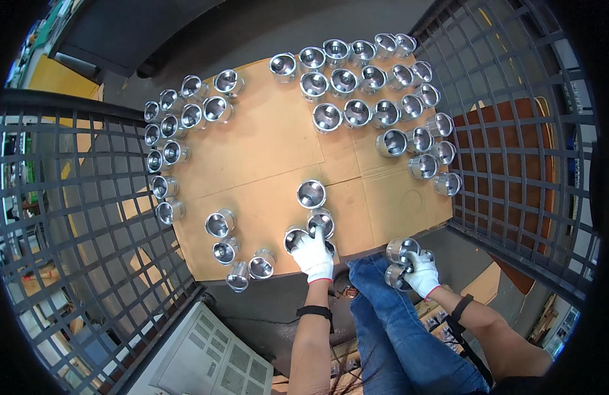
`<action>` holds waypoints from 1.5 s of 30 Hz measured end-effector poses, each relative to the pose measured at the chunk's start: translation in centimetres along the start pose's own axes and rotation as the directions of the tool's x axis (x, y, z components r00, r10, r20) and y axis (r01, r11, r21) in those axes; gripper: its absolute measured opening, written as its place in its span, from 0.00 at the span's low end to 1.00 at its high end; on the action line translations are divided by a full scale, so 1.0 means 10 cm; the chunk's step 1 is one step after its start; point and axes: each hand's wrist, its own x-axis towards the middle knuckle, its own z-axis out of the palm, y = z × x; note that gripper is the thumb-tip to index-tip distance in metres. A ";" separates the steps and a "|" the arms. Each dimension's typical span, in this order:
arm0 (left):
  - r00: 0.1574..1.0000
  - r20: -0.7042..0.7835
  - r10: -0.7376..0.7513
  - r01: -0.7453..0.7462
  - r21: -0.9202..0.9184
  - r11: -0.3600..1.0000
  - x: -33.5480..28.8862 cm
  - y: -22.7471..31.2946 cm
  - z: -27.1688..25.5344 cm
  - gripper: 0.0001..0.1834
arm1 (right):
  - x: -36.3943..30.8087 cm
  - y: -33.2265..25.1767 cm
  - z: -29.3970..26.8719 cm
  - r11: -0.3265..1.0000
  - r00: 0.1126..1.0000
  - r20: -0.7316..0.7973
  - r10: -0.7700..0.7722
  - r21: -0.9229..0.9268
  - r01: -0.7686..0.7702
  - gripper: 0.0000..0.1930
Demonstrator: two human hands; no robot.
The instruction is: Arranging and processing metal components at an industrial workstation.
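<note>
White gloves cover both of the person's hands, which are busy among shiny metal cups at the near edge of a cardboard-covered surface. The right hand has its fingers clamped on a couple of cups, held just beyond that edge, above the jeans. The left hand spreads its fingers over a near cluster of cups, one finger reaching into an open mouth; whether it grips, I can't tell.

The work looks partway along to me. Close rows stand at the far right, with a smaller group down the left side. Four cups stand loosely near the left corner, and one stands beyond the cluster. The middle has no such rows, and those in the right hand are not set down.
</note>
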 end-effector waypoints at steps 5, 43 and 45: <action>0.996 0.081 0.024 -0.027 0.035 0.999 0.07 -0.04 -0.10 0.23 | -0.04 0.06 -0.04 0.999 1.000 0.004 0.030 0.022 -0.030 0.29; -0.246 0.262 -0.933 0.779 -0.520 -0.351 -8.10 0.92 -1.74 0.26 | -3.12 -1.73 -1.16 0.315 0.372 0.230 -0.899 -0.251 0.915 0.32; -0.275 0.363 -0.890 0.631 -0.631 -0.452 -8.10 0.77 -1.74 0.30 | -4.02 -2.10 -1.16 -0.029 0.059 0.239 -0.969 -0.350 0.936 0.23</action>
